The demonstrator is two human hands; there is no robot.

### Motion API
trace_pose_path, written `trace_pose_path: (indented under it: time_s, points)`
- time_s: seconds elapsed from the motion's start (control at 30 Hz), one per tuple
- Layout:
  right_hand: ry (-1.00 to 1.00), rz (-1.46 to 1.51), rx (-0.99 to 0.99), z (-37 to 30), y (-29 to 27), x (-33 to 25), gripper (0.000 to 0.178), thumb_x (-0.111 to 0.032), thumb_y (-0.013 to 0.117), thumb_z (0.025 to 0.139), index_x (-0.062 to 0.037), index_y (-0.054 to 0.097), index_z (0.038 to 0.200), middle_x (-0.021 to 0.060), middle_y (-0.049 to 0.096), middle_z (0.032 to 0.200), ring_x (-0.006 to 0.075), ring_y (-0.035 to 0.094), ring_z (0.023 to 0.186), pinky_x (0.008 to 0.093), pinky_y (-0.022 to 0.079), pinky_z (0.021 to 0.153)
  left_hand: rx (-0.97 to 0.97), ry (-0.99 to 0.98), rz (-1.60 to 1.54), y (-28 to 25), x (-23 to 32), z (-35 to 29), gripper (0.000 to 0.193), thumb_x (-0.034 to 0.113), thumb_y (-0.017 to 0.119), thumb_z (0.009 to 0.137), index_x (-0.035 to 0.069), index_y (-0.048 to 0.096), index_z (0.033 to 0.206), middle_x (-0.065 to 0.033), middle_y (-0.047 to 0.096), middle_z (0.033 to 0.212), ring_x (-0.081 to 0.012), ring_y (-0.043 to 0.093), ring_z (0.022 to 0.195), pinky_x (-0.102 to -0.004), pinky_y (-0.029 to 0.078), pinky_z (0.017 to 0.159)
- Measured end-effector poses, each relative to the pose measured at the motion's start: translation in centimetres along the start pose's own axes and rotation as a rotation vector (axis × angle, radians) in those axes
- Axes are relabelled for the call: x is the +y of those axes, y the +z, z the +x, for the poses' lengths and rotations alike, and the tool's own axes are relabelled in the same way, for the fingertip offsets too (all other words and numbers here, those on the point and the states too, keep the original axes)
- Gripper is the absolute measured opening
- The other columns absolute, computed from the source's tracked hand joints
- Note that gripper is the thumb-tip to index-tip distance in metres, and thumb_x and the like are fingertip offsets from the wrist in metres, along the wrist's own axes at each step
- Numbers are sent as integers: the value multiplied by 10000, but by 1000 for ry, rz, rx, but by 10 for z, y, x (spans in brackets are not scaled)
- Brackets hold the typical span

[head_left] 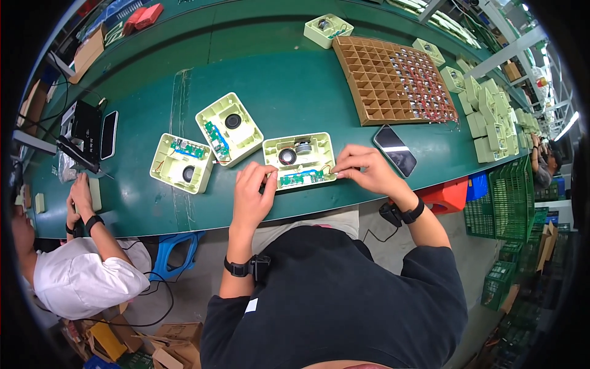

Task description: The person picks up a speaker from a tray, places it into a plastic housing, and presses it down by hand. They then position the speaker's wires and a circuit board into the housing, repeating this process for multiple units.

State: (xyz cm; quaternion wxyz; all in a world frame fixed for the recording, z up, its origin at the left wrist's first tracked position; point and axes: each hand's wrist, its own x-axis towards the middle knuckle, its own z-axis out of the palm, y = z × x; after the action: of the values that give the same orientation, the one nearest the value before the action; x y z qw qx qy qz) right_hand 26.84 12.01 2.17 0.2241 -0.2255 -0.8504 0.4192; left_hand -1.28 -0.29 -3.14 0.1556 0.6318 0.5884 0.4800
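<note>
In front of me on the green table lies an open pale green plastic housing. Inside are a round black speaker, a silvery round part and a green circuit board along the near side. My left hand grips the housing's left near corner with curled fingers. At the right end of the board, my right hand is closed in a pinch beside thin wires; its fingertips hide what is between them. Two similar housings, one touching the other, lie to the left.
A cardboard divider tray with wired small parts stands at the far right, near a phone. Stacked housings line the right side. At the left, a co-worker's hands rest by the table edge near a black device.
</note>
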Motion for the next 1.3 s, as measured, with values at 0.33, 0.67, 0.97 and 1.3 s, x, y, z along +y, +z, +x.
trace_pose_path:
  time_s: [0.33,0.67,0.97,1.3]
  points:
    - [127,-20,-228,48,9,-12,83,-49,792,873,-11,757,938,98,755,963,269,715,825,365,541,718,15,-2,-17,2,-1,-2,54,89,681,975,42,689,1000,-65,548,790,-216,544,687,-349,405,714]
    - [131,-372,-158,50,32,-27,88,-83,793,813,-38,718,824,101,694,875,354,689,829,475,530,713,13,21,-39,2,-5,-4,74,110,680,979,51,687,1024,-57,548,810,-208,537,693,-345,395,733]
    - [157,-480,-189,54,38,-30,97,-58,794,774,-31,702,784,103,704,864,363,694,814,483,529,695,16,17,-62,1,-5,-8,86,109,690,969,54,688,1035,-51,546,812,-200,531,694,-344,389,736]
    - [212,-922,-431,93,47,-31,250,-162,922,647,-73,695,702,81,709,813,325,715,818,458,539,688,-4,33,-50,-1,-7,-7,147,109,698,967,50,687,1101,-56,550,791,-213,529,675,-355,403,708]
